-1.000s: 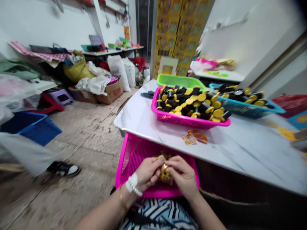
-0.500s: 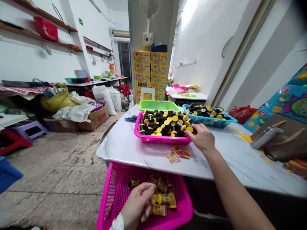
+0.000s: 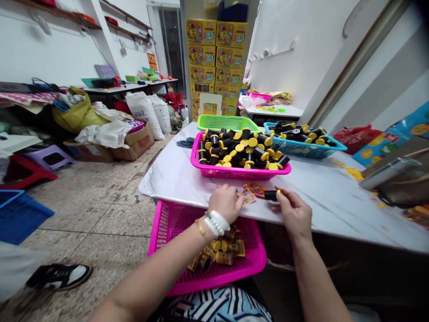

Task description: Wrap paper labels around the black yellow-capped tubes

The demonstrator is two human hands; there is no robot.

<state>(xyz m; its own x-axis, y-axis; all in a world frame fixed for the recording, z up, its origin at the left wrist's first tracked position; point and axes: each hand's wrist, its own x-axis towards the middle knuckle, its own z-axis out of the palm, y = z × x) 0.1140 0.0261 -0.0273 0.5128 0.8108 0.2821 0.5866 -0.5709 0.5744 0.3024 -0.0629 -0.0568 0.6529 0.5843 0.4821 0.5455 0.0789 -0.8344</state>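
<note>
My right hand (image 3: 296, 212) pinches a small black canister with a yellow cap (image 3: 271, 195), held sideways just above the table edge. Against the flat printed wrappers (image 3: 248, 197) on the table, my left hand (image 3: 226, 203) rests with bent fingers. Its fingertips are partly hidden and seem to pinch the nearest wrapper. Behind both hands stands a pink basket (image 3: 239, 174) heaped with black canisters with yellow caps (image 3: 248, 145). Below the table edge, a larger pink basket (image 3: 261, 257) holds several canisters in printed wrappers (image 3: 224, 258), partly covered by my left forearm.
A green basket (image 3: 228, 121) and a blue basket of canisters (image 3: 308, 150) stand farther back on the white table (image 3: 167, 179). Yellow pieces (image 3: 350, 171) and a metallic cylinder (image 3: 389, 172) are at right. Stacked yellow boxes (image 3: 216, 58) rise behind. A person's shoe (image 3: 60, 275) shows at lower left.
My right hand has come from the heaped basket down to the table edge with a canister. My left hand has risen from the lower basket to the wrappers. The view has tilted down.
</note>
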